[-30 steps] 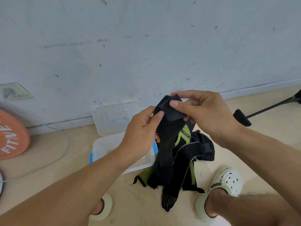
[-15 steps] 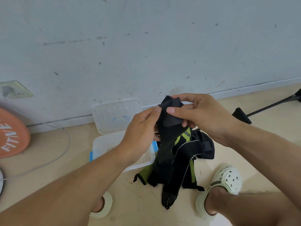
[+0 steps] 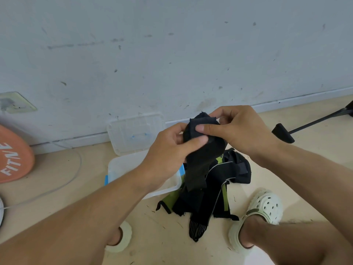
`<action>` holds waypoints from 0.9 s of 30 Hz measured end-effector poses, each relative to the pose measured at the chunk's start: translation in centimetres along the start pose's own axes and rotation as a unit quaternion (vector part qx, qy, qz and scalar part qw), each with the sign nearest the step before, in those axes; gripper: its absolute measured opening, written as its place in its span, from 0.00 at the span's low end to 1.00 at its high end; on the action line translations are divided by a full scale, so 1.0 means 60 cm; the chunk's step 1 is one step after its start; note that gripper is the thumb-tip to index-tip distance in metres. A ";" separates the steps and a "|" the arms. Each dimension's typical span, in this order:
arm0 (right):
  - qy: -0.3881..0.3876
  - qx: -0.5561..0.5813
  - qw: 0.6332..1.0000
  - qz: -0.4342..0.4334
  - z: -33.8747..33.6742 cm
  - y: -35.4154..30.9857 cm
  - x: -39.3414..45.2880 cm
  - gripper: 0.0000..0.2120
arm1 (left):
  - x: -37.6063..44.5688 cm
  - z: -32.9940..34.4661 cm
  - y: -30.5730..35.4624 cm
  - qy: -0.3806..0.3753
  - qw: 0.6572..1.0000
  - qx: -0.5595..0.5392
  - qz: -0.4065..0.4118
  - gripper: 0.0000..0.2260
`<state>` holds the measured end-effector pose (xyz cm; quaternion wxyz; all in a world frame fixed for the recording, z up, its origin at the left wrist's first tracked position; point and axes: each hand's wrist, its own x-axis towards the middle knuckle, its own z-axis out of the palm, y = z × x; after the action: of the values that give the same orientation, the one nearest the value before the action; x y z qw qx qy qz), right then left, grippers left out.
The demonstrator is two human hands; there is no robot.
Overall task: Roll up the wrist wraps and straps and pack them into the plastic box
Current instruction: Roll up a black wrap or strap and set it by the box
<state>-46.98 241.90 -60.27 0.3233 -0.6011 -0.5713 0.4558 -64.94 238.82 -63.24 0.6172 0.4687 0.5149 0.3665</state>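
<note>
Both hands' grip clamps a black strap (image 3: 198, 150) above beige floor (image 3: 76, 169), scuffed wall (image 3: 172, 54) behind.

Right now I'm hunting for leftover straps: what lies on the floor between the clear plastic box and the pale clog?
In the head view, a heap of black and green straps lies between the clear plastic box and the pale clog.

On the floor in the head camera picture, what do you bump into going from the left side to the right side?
Orange disc → clear lid leaning on the wall → pile of black and green straps → white clog → black stand foot.
</note>
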 end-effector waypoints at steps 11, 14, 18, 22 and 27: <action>-0.134 0.095 0.986 0.012 -0.004 -0.022 -0.016 0.14 | 0.006 -0.016 0.005 0.044 0.998 0.039 0.014 0.07; -0.114 0.047 0.992 0.012 -0.001 -0.015 -0.012 0.06 | 0.007 -0.020 0.004 0.046 0.997 0.055 0.010 0.11; -0.086 0.000 0.996 0.011 0.000 -0.007 -0.007 0.09 | 0.005 -0.021 0.006 0.044 0.998 0.053 -0.006 0.15; -0.066 -0.014 0.997 -0.023 0.001 0.000 -0.005 0.12 | 0.007 -0.021 0.010 0.028 0.999 -0.032 -0.029 0.15; -0.065 -0.008 0.997 -0.049 -0.003 -0.001 -0.003 0.14 | 0.009 -0.016 0.009 -0.005 0.996 -0.075 -0.047 0.10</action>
<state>-46.80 241.76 -60.13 0.3022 -0.5441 -0.6234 0.4733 -65.76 239.67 -62.92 0.6699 0.3984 0.5042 0.3719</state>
